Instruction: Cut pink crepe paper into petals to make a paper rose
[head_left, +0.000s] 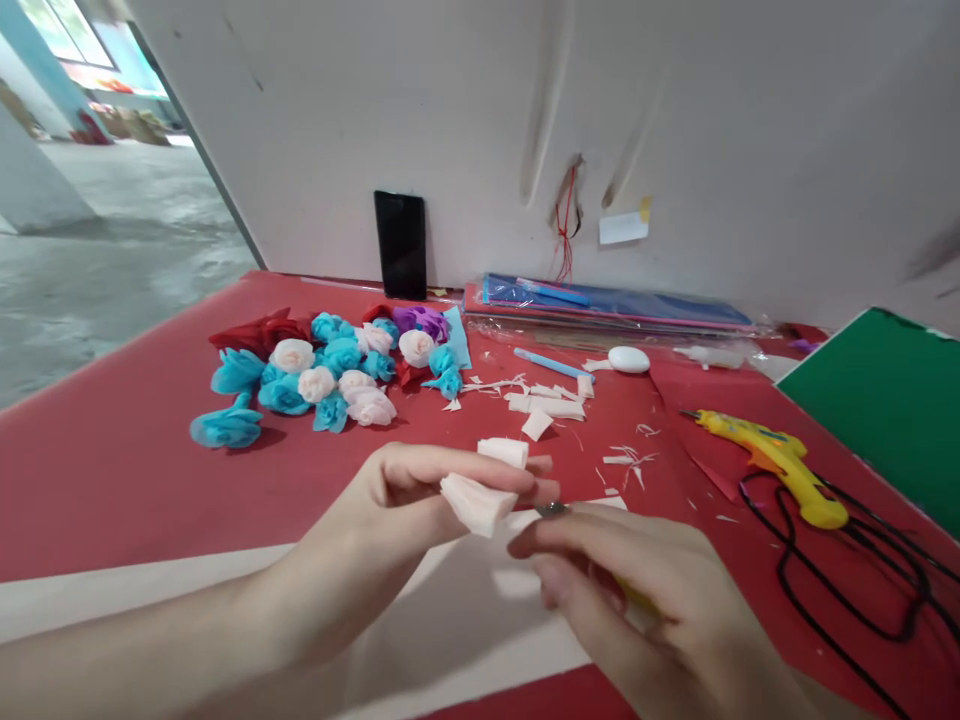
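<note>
My left hand (427, 500) reaches in from the left, its thumb and fingers closed on a small folded piece of pale pink crepe paper (480, 503). Another pale roll (504, 452) shows just behind the index finger. At the right, my right hand (622, 580) is closed around a tool with a yellow handle (636, 597) and a dark tip (551, 509), mostly hidden by the fingers. The tip is close to the right of the folded piece. A large pale sheet (465, 620) lies below both hands.
Blue, white, red and purple paper flowers (341, 357) lie at the back left of the red table (135, 430). Paper scraps (547, 403) are scattered mid-table. A yellow glue gun (780, 460) with black cable is at right, a green board (885, 410) beyond. A phone (401, 246) leans on the wall.
</note>
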